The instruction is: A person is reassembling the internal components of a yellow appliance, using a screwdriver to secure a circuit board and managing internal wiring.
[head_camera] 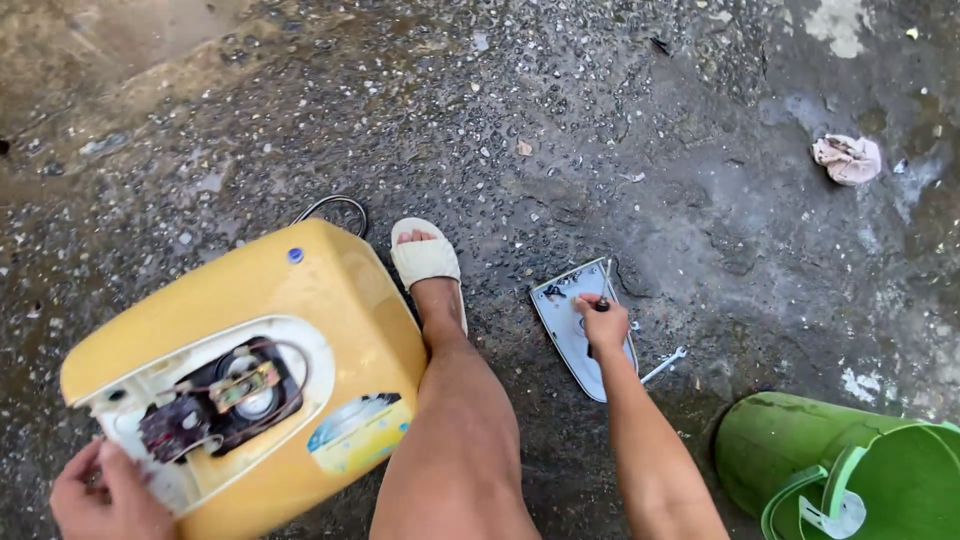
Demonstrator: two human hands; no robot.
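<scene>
A yellow water heater tank lies on the wet ground with its end cover off, showing wires and a round part inside a white-rimmed opening. My left hand grips the white rim at the tank's lower left edge. My right hand reaches down to a grey cover plate lying on the ground and closes on a dark-handled screwdriver resting on it. My leg, with a white sandal, stands between the tank and the plate.
A small wrench lies just right of the plate. A green plastic bucket lies tipped at lower right. A crumpled pink rag sits far right. A metal loop pokes out behind the tank. Gravelly wet concrete all around.
</scene>
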